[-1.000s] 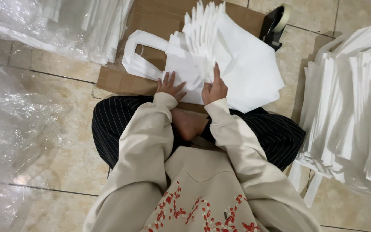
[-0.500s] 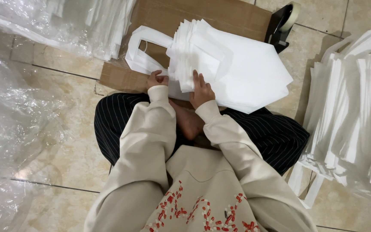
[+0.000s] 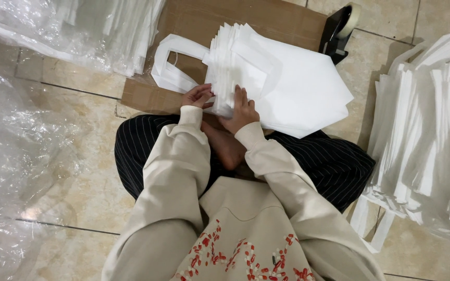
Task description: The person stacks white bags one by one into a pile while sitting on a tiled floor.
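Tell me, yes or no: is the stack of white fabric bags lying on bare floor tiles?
No, the stack of white fabric bags rests on a flat brown cardboard sheet, both hands pressing its near edge.

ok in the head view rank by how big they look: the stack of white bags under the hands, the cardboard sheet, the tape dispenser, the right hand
1. Stack of white bags
2. Cardboard sheet, though the bags cover much of it, so it may really be larger
3. Tape dispenser and right hand look alike; I won't rank them.

Three bag stacks (image 3: 287, 88); one tape dispenser (image 3: 339, 28).
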